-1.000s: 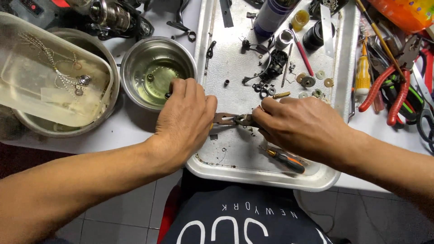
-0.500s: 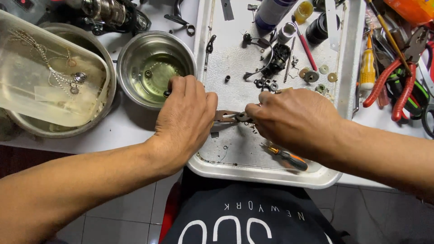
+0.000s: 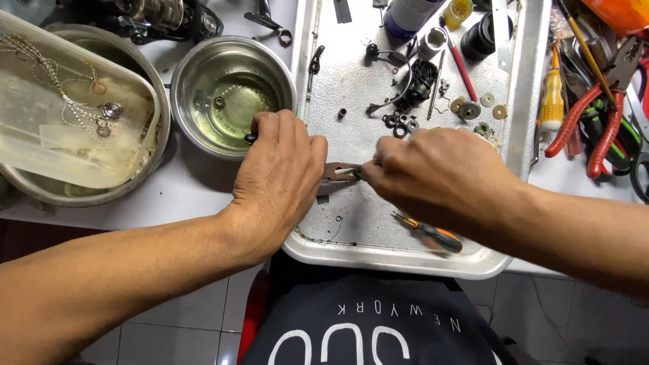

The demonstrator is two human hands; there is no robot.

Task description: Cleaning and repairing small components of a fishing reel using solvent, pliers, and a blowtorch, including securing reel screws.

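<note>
Both the left hand (image 3: 284, 179) and the right hand (image 3: 439, 176) pinch one small metal part (image 3: 341, 172) over the metal tray (image 3: 378, 253) (full of tiny bits). The steel bowl (image 3: 233, 94) holds clear liquid and a little ring (image 3: 220, 102).

Red-handled pliers (image 3: 595, 125), orange-handled screwdriver (image 3: 433, 234)

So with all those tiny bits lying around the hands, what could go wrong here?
The small part pinched between the left hand and right hand might slip and drop among the loose washers and rings on the metal tray, where it would be hard to pick out. The right forearm also lies close above the small screwdriver near the tray's front edge and could knock it off. The left hand could bump the steel bowl of liquid beside it.
</note>
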